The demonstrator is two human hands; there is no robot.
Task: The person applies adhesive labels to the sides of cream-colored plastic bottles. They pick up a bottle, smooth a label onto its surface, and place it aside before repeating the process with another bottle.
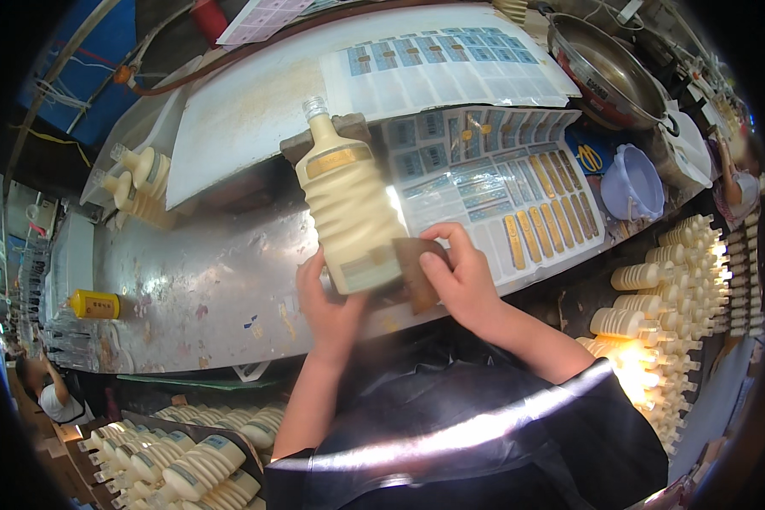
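Note:
A cream bottle [353, 217] with wavy ridges lies on the metal table, its transparent neck pointing away from me. Its shoulder carries a gold label, and a pale greenish label sits near its base. A dark block [353, 127] props the bottle under the neck end. My left hand [331, 306] grips the base end from the left, some fingers hidden beneath it. Pinched between thumb and fingers of my right hand [461, 276] is a flat brown scraper-like piece [419, 274]. That piece is beside the lower right edge of the bottle; whether it touches is unclear.
Sheets of gold and blue labels [535, 212] lie right of the bottle, more behind. A lilac bucket [631, 183] and a large pan [608, 68] stand at right. A yellow bottle [95, 304] lies left. Many cream bottles [200, 467] are stacked below on both sides.

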